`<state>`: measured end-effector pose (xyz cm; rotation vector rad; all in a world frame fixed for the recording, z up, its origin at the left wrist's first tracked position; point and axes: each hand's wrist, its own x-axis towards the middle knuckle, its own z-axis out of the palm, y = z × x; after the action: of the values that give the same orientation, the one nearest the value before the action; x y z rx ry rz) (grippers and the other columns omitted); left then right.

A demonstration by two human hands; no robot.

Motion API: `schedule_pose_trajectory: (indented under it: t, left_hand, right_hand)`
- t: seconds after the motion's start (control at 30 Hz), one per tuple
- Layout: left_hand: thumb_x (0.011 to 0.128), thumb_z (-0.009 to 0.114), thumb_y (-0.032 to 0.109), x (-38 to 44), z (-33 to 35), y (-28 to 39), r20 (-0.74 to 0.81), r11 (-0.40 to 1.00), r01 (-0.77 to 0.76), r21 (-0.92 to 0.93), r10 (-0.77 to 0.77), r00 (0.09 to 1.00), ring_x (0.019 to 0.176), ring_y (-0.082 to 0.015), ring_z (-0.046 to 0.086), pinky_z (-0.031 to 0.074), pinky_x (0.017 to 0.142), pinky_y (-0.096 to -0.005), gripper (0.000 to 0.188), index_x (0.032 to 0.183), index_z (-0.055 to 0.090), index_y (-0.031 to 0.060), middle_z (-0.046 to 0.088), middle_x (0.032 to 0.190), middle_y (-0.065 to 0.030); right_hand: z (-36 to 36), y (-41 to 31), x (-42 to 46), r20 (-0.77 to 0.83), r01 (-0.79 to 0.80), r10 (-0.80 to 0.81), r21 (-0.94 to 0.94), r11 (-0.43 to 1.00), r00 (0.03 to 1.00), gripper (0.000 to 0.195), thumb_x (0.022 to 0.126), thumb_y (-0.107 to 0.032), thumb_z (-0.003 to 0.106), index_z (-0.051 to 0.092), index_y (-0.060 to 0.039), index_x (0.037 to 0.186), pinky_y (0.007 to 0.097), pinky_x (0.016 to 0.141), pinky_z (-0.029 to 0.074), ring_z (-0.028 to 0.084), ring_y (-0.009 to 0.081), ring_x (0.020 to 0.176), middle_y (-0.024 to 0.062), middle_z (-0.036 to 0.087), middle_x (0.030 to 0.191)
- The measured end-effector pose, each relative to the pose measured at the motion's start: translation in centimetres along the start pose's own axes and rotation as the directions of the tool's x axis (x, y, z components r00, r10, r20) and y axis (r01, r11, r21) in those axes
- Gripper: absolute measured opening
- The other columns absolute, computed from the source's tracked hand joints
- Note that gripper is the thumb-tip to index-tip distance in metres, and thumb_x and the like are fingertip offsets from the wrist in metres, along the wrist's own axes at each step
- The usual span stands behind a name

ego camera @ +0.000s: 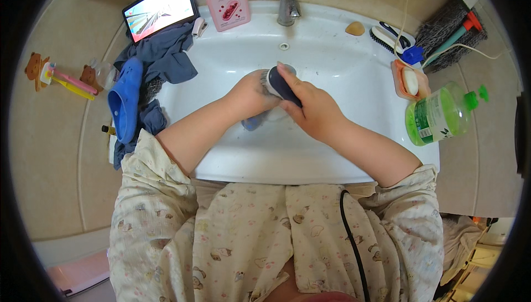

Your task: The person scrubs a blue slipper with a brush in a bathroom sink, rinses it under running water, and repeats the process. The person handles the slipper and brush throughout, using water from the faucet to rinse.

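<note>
My right hand (317,109) grips a scrub brush (284,86) with a dark back and a white edge, above the middle of the white washbasin (332,148). The brush's bristles face left, against my left hand (254,92). My left hand is curled around a blue item (253,122), mostly hidden by the hand and brush; only its rounded, wet end shows below, and it looks like a clog. Behind the hands stands the chrome faucet (288,5); no running water is visible. Grey suds or dirt cling to my left palm.
A blue clog (125,98) lies on dark cloths (170,57) at the left rim, near a tablet (161,9). A pink bottle (228,3) stands at the back. Along the right are another brush (390,38), a soap dish (398,80) and a green pump bottle (435,115).
</note>
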<state>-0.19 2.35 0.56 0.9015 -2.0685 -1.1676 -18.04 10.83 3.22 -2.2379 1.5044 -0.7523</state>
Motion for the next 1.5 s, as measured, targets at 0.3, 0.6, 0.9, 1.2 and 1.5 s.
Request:
schedule_pose_trajectory:
  t: [0.3, 0.6, 0.9, 1.2, 1.5]
  left_hand:
    - [0.078, 0.073, 0.016, 0.4, -0.9, -1.2, 0.164, 0.983, 0.053, -0.175, -0.024, 0.986, 0.074, -0.0147, 0.058, 0.050, 0.070, -0.0317, 0.023, 0.095, 0.063, 0.0053, 0.064, 0.082, -0.0047]
    - [0.078, 0.075, 0.031, 0.6, -1.9, -0.7, 0.046, 0.973, -0.139, 0.184, 0.133, 0.990, 0.090, -0.0328, 0.060, 0.049, 0.081, -0.0395, 0.037, 0.099, 0.063, 0.0031, 0.063, 0.095, -0.0160]
    - [0.077, 0.072, 0.026, 0.4, -1.6, -0.8, 0.110, 0.977, 0.034, 0.210, -0.058, 0.992, 0.098, -0.0329, 0.064, 0.050, 0.087, -0.0385, 0.051, 0.121, 0.057, 0.0054, 0.066, 0.108, -0.0173]
    - [0.078, 0.072, 0.022, 0.5, -1.7, -0.8, 0.106, 0.984, 0.073, 0.160, -0.091, 0.990, 0.096, -0.0351, 0.065, 0.051, 0.085, -0.0394, 0.059, 0.129, 0.050, 0.0047, 0.067, 0.104, -0.0208]
    - [0.078, 0.070, 0.016, 0.8, -1.6, -1.2, 0.128, 0.981, 0.157, -0.111, -0.143, 0.981, 0.093, -0.0245, 0.064, 0.051, 0.084, -0.0347, 0.052, 0.125, 0.054, 0.0022, 0.067, 0.103, -0.0154]
  right_hand:
    - [-0.4, 0.7, 0.5, -0.042, -0.015, 0.018, 0.062, 0.998, 0.999, 0.068, 0.093, -0.021, 0.060, 0.027, -0.0187, 0.152, 0.0441, 0.086, 0.051, 0.062, 0.0417, 0.102, 0.0225, 0.063, 0.119]
    - [0.2, 4.7, 1.3, -0.229, -0.109, 0.147, 0.169, 0.980, 0.962, 0.068, 0.095, -0.027, 0.059, 0.024, -0.0210, 0.153, 0.0418, 0.092, 0.050, 0.061, 0.0415, 0.110, 0.0230, 0.059, 0.129]
    - [0.3, 4.9, 1.4, -0.253, -0.124, 0.137, 0.067, 0.990, 0.958, 0.075, 0.094, -0.021, 0.061, 0.019, -0.0188, 0.155, 0.0398, 0.093, 0.049, 0.060, 0.0360, 0.112, 0.0213, 0.058, 0.127]
    - [-0.2, 2.8, 0.8, -0.086, -0.072, 0.070, -0.021, 0.997, 0.994, 0.074, 0.090, -0.015, 0.064, 0.025, -0.0197, 0.153, 0.0438, 0.087, 0.050, 0.060, 0.0396, 0.102, 0.0214, 0.060, 0.114]
    - [-0.6, 4.1, 1.6, -0.247, -0.076, 0.088, 0.057, 0.995, 0.965, 0.072, 0.089, -0.016, 0.065, 0.029, -0.0232, 0.151, 0.0439, 0.086, 0.051, 0.061, 0.0401, 0.099, 0.0205, 0.060, 0.114]
